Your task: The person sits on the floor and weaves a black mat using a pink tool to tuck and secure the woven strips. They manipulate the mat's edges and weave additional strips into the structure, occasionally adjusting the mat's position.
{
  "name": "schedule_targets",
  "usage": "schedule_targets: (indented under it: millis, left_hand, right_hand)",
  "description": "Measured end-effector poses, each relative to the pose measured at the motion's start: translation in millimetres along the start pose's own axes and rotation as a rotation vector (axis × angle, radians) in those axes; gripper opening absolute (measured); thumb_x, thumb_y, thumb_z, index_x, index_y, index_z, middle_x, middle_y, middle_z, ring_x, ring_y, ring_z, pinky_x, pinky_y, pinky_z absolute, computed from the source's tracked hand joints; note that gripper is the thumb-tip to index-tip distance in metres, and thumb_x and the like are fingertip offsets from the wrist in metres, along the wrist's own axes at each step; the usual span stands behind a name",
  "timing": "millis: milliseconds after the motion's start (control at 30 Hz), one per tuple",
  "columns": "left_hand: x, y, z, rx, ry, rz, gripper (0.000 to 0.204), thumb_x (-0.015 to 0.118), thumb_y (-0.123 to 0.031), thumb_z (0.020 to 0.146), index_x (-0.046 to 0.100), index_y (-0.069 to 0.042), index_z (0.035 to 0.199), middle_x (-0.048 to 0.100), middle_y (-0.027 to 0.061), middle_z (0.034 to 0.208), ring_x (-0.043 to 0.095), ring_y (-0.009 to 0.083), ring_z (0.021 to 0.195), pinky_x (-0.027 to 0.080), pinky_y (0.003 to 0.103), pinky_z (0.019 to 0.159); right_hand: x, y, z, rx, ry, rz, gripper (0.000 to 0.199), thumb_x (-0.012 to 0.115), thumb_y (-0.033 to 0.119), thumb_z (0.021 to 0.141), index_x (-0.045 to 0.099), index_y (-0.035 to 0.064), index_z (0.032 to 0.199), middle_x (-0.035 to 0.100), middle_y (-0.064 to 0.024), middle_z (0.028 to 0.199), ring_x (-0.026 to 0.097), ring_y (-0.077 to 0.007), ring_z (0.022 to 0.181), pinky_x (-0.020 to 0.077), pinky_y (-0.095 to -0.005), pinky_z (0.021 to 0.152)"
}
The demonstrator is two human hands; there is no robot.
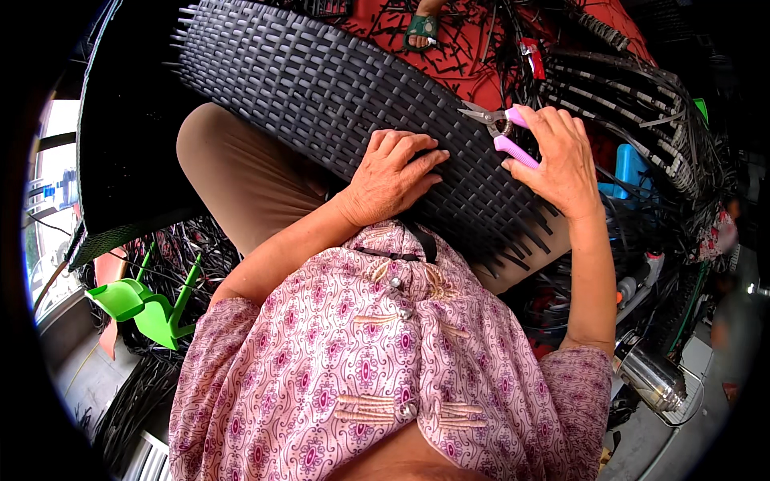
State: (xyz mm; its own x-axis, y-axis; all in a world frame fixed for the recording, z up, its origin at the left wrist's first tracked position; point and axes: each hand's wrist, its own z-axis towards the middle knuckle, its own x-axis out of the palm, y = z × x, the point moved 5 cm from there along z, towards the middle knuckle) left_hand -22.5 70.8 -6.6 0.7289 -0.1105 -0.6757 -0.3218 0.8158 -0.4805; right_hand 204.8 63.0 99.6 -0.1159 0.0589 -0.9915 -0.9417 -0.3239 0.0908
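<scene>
A dark woven rattan panel (321, 80) lies across my lap, its loose strand ends sticking out at the lower right edge. My left hand (391, 172) rests flat on the weave near its middle, fingers spread, holding nothing. My right hand (561, 156) grips a pair of pink-handled snips (505, 132) over the panel's right part. The metal blades point left and touch the weave.
A green plastic stool (144, 305) stands at the left. Another woven frame (642, 104) with loose black strands rises at the right. Cut strand scraps litter the red floor (465, 56), where another person's sandalled foot (421, 28) shows. A steel flask (654, 377) lies lower right.
</scene>
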Motion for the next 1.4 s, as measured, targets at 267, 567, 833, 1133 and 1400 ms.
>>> schedule_targets:
  millis: [267, 567, 833, 1133, 1400]
  left_hand:
    - [-1, 0, -1, 0.002, -0.006, 0.006, 0.053, 0.083, -0.017, 0.075, 0.069, -0.013, 0.126, 0.06, 0.005, 0.124, 0.057, 0.0255, 0.113, 0.041, 0.04, 0.097]
    - [-2, 0, -1, 0.008, -0.044, 0.0, 0.051, 0.084, -0.017, 0.075, 0.07, -0.012, 0.124, 0.061, 0.0057, 0.123, 0.058, 0.0257, 0.112, 0.042, 0.041, 0.097]
    - [-3, -2, -1, 0.029, -0.05, -0.013, 0.051, 0.083, -0.017, 0.077, 0.07, -0.012, 0.125, 0.06, 0.0063, 0.122, 0.058, 0.0256, 0.113, 0.043, 0.041, 0.096]
    - [-2, 2, -4, 0.033, -0.041, -0.04, 0.052, 0.083, -0.018, 0.077, 0.069, -0.013, 0.127, 0.059, 0.005, 0.123, 0.057, 0.0247, 0.114, 0.044, 0.041, 0.099]
    - [-2, 4, -4, 0.034, -0.045, -0.048, 0.053, 0.083, -0.018, 0.077, 0.069, -0.013, 0.127, 0.06, 0.0048, 0.123, 0.057, 0.0246, 0.113, 0.044, 0.041, 0.097]
  right_hand:
    - [6, -5, 0, -0.046, 0.03, 0.038, 0.069, 0.09, 0.024, 0.067, 0.06, 0.006, 0.127, 0.061, -0.0106, 0.098, 0.061, -0.0318, 0.094, 0.0504, -0.044, 0.083]
    - [11, -7, -8, 0.091, 0.005, 0.168, 0.066, 0.087, 0.034, 0.076, 0.061, 0.0037, 0.129, 0.065, -0.0132, 0.102, 0.066, -0.0346, 0.096, 0.053, -0.0451, 0.082]
    - [23, 21, 37, 0.061, -0.031, 0.094, 0.08, 0.085, 0.048, 0.076, 0.056, 0.0079, 0.139, 0.062, -0.0133, 0.114, 0.059, -0.0344, 0.11, 0.0446, -0.0471, 0.097]
    - [26, 27, 60, 0.057, 0.073, -0.005, 0.075, 0.086, 0.045, 0.075, 0.058, 0.0082, 0.133, 0.061, -0.013, 0.109, 0.059, -0.0343, 0.106, 0.0442, -0.0473, 0.094]
    - [24, 28, 54, -0.021, 0.038, -0.035, 0.071, 0.087, 0.042, 0.074, 0.058, 0.0054, 0.128, 0.06, -0.0122, 0.105, 0.059, -0.0326, 0.1, 0.0454, -0.0466, 0.09]
